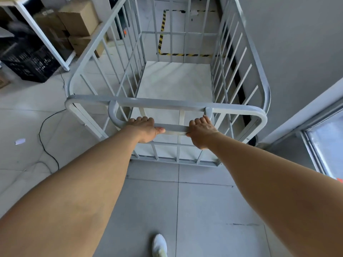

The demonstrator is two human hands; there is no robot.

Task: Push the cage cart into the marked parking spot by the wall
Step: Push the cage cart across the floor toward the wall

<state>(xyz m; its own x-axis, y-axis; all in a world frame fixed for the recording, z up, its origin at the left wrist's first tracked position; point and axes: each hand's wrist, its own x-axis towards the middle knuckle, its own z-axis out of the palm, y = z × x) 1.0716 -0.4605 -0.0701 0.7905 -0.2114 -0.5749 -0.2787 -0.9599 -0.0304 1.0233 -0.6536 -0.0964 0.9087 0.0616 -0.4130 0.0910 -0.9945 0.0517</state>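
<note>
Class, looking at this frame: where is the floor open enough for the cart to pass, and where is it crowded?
Open: the bay inside the striped tape ahead of the cage cart, and the tiles behind it. Crowded: left, with cardboard boxes, a black crate and a cable; the wall hugs the right side.

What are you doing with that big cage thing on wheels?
A person is pushing an empty grey cage cart across the tiled floor. The left hand and the right hand both grip the handle bar at the near end. Ahead, seen through the bars, yellow-and-black striped tape marks a parking spot beside the grey wall. The cart points toward it but does not look parked inside yet. Cardboard boxes and a black crate sit off to the left.
</note>
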